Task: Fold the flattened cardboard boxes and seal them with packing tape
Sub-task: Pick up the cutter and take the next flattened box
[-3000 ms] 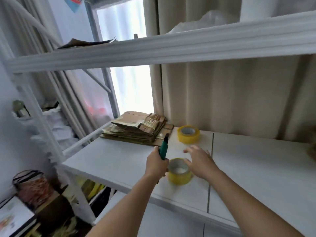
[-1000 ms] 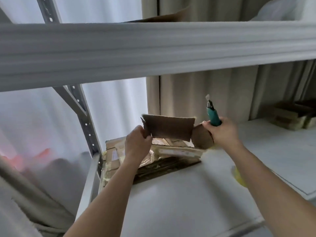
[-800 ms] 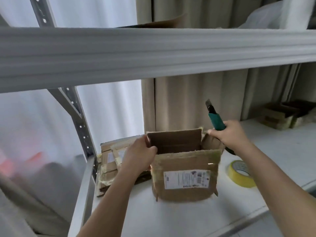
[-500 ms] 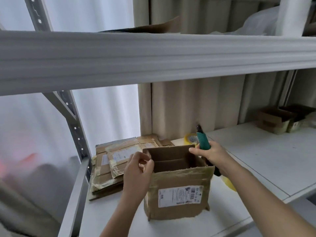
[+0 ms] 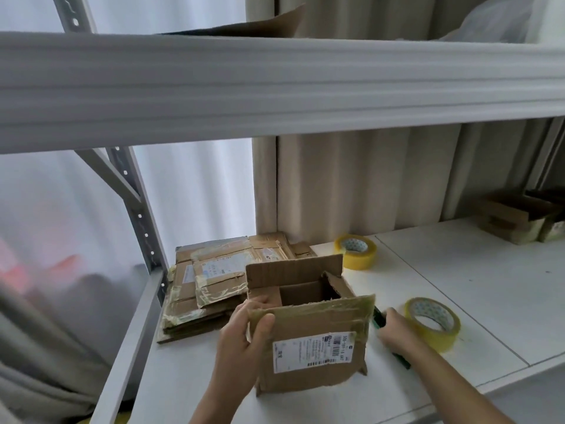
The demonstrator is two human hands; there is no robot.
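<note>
A brown cardboard box (image 5: 308, 341) with a white shipping label stands upright on the white shelf (image 5: 458, 295), its top flaps up. My left hand (image 5: 244, 328) grips the box's near left corner, thumb on the front face. My right hand (image 5: 397, 332) sits just right of the box and holds a green utility knife (image 5: 379, 318), lowered to the shelf surface. A yellow tape roll (image 5: 434, 322) lies right beside that hand. A second yellow tape roll (image 5: 356, 250) lies further back. A stack of flattened boxes (image 5: 214, 280) lies to the left of the box.
A thick white upper shelf beam (image 5: 275, 87) crosses the view above my hands. A grey metal upright (image 5: 134, 209) stands at the left. Small open cardboard boxes (image 5: 516, 215) sit at the far right. Curtains hang behind.
The box was lifted off the flat stack, opened up and set upright nearer the shelf's front edge. My right hand with the knife dropped from the box's rim to the shelf beside it.
</note>
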